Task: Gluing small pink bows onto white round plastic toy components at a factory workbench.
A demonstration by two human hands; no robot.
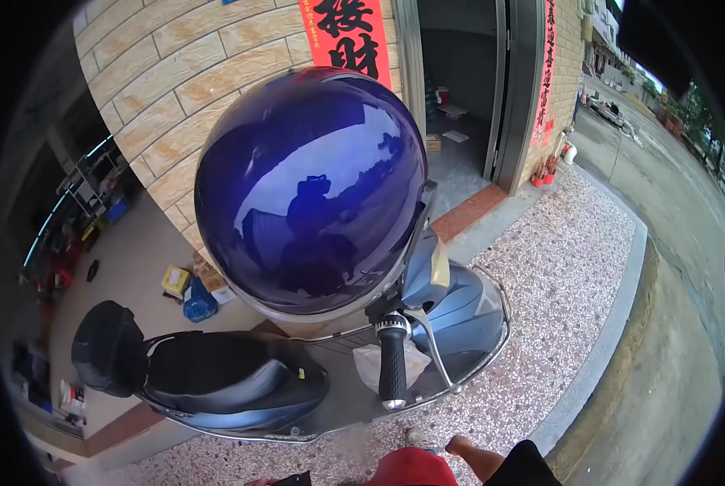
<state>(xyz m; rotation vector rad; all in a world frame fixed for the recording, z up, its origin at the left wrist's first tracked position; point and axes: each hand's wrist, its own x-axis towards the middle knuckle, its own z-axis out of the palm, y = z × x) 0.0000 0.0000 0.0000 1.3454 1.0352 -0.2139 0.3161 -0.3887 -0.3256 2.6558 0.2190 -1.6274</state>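
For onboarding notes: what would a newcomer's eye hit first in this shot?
The glossy deep-blue helmet, large at upper centre, with the sky and a dark silhouette mirrored in its shell. Below it, the blue-and-black scooter stretches across the frame, its ribbed handgrip toward the viewer. Behind the helmet, a red banner with black characters stands out on the pale brick-patterned wall.

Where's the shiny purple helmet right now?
In the head view, the purple helmet is in the upper middle, slightly left, just above the black handlebar grip of the scooter, in front of the brick wall.
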